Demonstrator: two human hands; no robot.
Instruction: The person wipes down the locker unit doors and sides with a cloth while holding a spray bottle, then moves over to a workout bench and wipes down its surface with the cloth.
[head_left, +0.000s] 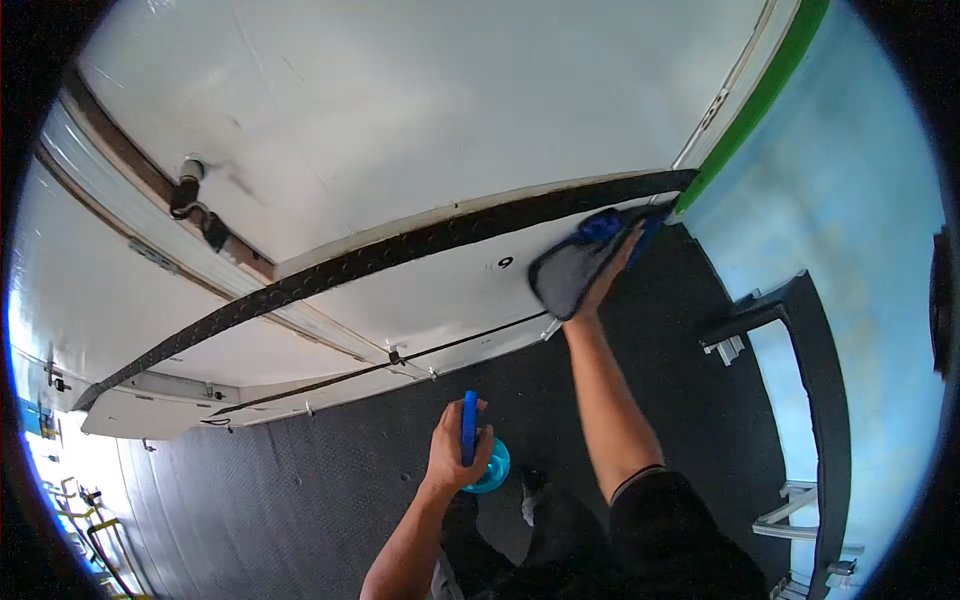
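Observation:
My left hand (448, 452) is wrapped round a spray bottle (469, 428) with a blue top and a turquoise body, held low above the dark floor. Stretched out to the far right, my right hand (606, 284) grips a grey and dark blue cloth (562, 278). The cloth lies against the lower white panel (400, 318), just beneath a black textured strip (400, 246) near its right end. Part of the right hand's fingers is covered by the cloth.
A large white door panel (450, 100) with a metal latch (187, 190) rises above the strip. Green trim (765, 95) borders a light blue wall (850, 180) on the right. A black padded frame (825, 400) stands out there. Black textured flooring (320, 480) lies below.

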